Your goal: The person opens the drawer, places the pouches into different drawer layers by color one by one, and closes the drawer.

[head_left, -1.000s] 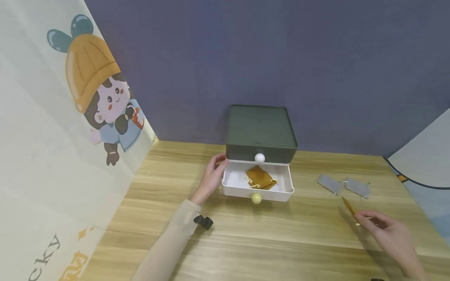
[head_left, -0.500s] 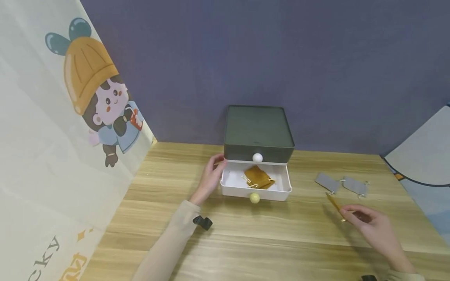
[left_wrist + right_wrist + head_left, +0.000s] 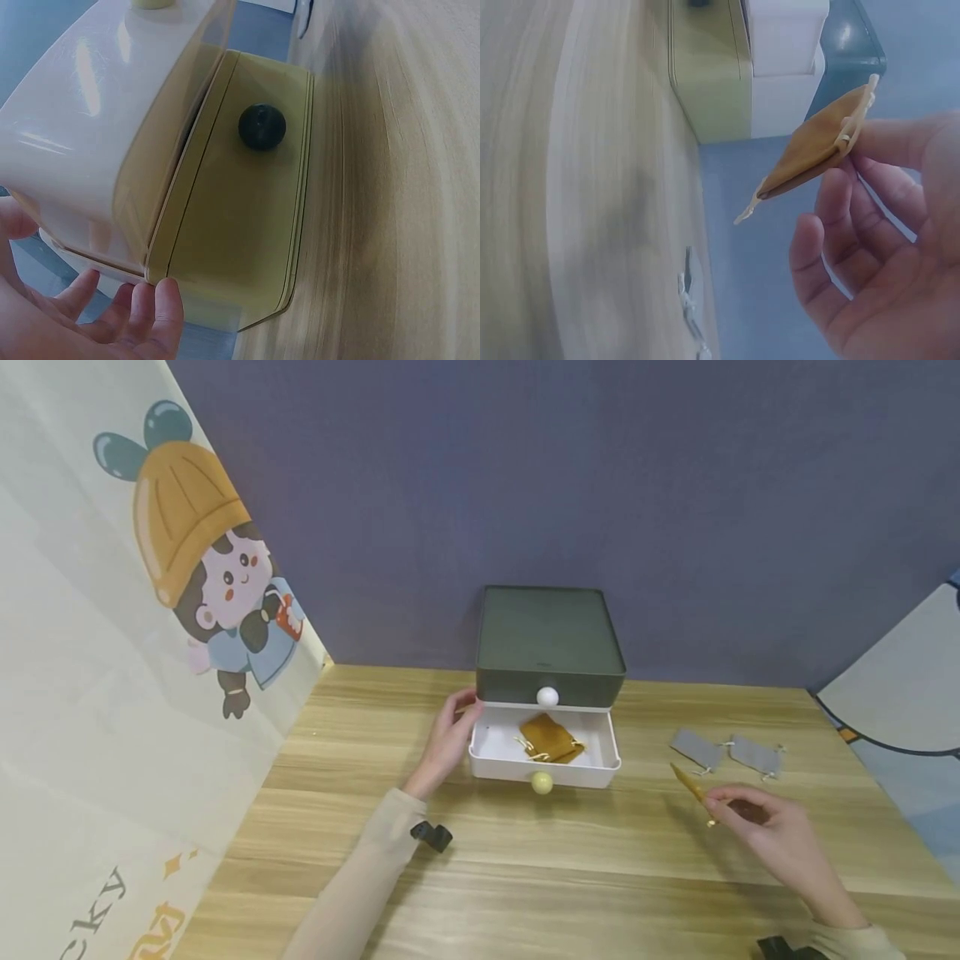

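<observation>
Purple wall (image 3: 675,485) closes off the far side of a wooden table (image 3: 570,868), with a cartoon-printed cloth panel (image 3: 150,635) hanging along the left. Against the wall sits a small drawer box (image 3: 550,631) with a dark top; its white lower drawer (image 3: 545,766) is pulled out toward the near edge, and a tan drawstring pouch (image 3: 552,737) lies inside it. The person's left hand (image 3: 447,743) rests against the left side of the box and drawer, fingers relaxed and straight, holding nothing. Out to the right, the right hand (image 3: 772,831) pinches a second tan pouch (image 3: 690,783) between thumb and fingertips, holding it just above the table, well apart from the drawer; the wrist view shows the pouch (image 3: 817,146) caught only by one corner near its cord. Two grey pouches (image 3: 723,750) lie flat on the table just beyond that hand. That thin grip looks to me like the weak point: a quick swing could let the pouch slip out or let its dangling cord snag the drawer's rim. The drawer also sits far out, so a push from the bracing hand might shift the light box.
</observation>
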Motion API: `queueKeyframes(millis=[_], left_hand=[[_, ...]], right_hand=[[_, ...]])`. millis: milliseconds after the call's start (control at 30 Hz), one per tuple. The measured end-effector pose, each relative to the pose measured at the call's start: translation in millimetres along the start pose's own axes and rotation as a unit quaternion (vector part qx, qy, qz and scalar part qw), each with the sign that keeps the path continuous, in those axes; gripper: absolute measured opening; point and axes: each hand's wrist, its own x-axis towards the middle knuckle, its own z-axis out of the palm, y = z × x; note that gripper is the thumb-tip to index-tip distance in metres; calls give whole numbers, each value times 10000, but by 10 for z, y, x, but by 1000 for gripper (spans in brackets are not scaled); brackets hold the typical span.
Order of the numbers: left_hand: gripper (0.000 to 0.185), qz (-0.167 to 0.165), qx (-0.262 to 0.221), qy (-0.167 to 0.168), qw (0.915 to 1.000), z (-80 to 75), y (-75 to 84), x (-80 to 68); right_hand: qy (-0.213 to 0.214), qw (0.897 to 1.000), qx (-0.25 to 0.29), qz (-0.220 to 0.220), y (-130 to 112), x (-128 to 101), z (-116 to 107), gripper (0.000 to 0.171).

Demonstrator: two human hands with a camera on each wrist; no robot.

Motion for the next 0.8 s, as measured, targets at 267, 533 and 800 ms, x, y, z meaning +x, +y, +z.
queueKeyframes(millis=[267,533,800], left_hand=[[49,-33,-23,-6,10000,5,17,0],[50,4,4,-28,10000,3,35,-9],[51,25,24,7,10000,4,29,-17]], right_hand=[[59,9996,78,-259,-108,8,6,18],[245,9979,187,-566,-224,34,-22,14],[1,9985,-20,-548,-460,95,-51,15]])
